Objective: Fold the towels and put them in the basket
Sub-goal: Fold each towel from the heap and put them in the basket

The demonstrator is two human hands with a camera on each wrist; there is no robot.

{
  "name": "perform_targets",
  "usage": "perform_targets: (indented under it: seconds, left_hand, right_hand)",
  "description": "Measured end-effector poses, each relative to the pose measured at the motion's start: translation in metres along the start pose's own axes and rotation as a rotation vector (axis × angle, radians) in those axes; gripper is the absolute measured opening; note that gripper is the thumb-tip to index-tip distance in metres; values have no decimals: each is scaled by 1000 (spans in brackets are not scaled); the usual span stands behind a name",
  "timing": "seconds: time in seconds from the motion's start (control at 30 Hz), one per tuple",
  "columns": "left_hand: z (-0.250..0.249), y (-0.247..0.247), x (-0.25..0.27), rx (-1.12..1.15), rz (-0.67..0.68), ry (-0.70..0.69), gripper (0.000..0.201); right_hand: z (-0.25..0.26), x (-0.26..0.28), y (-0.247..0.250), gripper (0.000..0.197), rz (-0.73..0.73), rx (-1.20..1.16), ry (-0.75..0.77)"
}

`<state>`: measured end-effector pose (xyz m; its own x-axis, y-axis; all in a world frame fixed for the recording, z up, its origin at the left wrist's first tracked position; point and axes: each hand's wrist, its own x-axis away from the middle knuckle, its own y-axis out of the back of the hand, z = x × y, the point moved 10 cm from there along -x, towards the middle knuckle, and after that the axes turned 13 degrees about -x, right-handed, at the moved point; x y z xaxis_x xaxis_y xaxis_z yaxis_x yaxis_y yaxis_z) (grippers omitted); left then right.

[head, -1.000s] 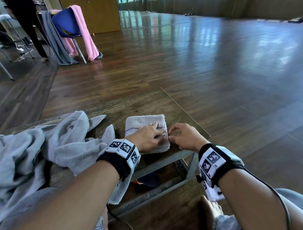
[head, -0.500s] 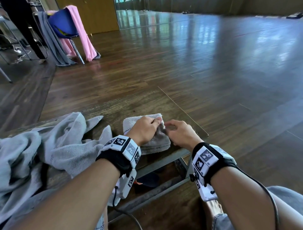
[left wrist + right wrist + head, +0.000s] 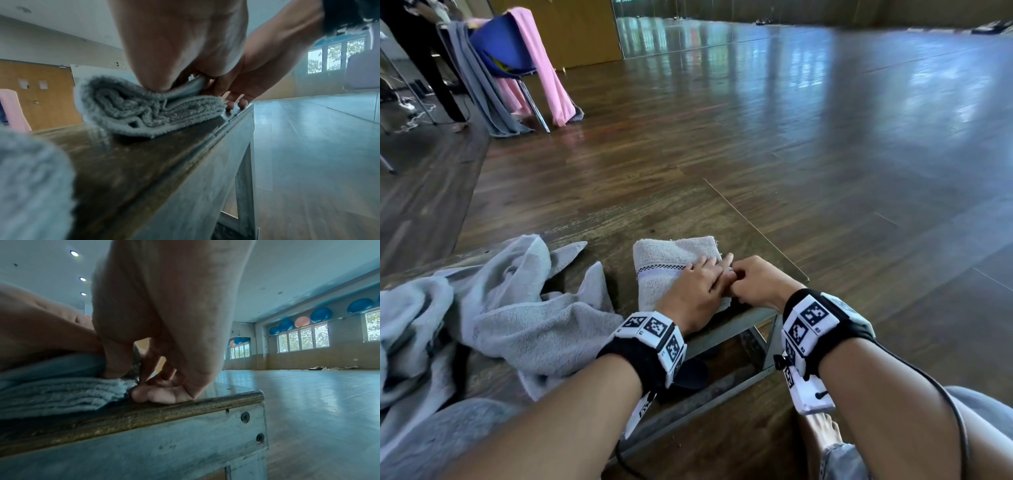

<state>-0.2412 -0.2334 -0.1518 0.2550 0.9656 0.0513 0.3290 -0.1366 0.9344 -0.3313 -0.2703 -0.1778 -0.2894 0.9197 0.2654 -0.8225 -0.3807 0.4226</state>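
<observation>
A folded grey towel (image 3: 671, 263) lies near the right end of the low wooden table (image 3: 739, 219). My left hand (image 3: 698, 284) rests flat on it with fingers stretched toward the right. In the left wrist view the thumb presses the top layer of the folded towel (image 3: 144, 110) down. My right hand (image 3: 753, 281) has curled fingers at the towel's right edge. In the right wrist view its thumb (image 3: 117, 361) sits on the towel (image 3: 61, 394) and its fingertips (image 3: 156, 394) lie against the edge on the tabletop. No basket is in view.
A heap of unfolded grey towels (image 3: 482, 308) covers the table's left part. A blue chair (image 3: 500, 51) draped with pink and grey towels stands far left, beside a standing person's legs (image 3: 428, 61). My bare foot (image 3: 822, 431) lies by the table's metal frame.
Half a second ago my left hand was curled on the bunched towel's far corner. Now the towel lies flat and the left hand is spread over it. The right hand stays at the right edge.
</observation>
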Motion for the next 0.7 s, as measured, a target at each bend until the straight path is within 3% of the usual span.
perform_targets:
  seconds: [0.13,0.23,0.37,0.47,0.53,0.63,0.7]
  left_hand:
    - [4,-6,1,-59,64,13,55]
    - [10,-8,2,80,101,52,53]
    - [14,8,1,224,21,37,53]
    - [18,27,5,103,-149,20,53]
    - [28,40,8,-101,-272,85,47]
    - [56,29,13,-311,-167,262,54]
    - [70,12,18,-328,-55,344,63]
  right_hand:
    - [-1,-2,4,25,-54,-45,-5]
    - [0,-2,8,25,-128,-64,-27]
    - [0,-4,4,26,-131,-43,-28]
    - [-3,-6,2,25,-117,0,-9]
    - [-3,-3,3,30,-131,29,-23]
    - [11,5,5,38,-203,254,14]
    - [39,12,5,39,-314,371,185]
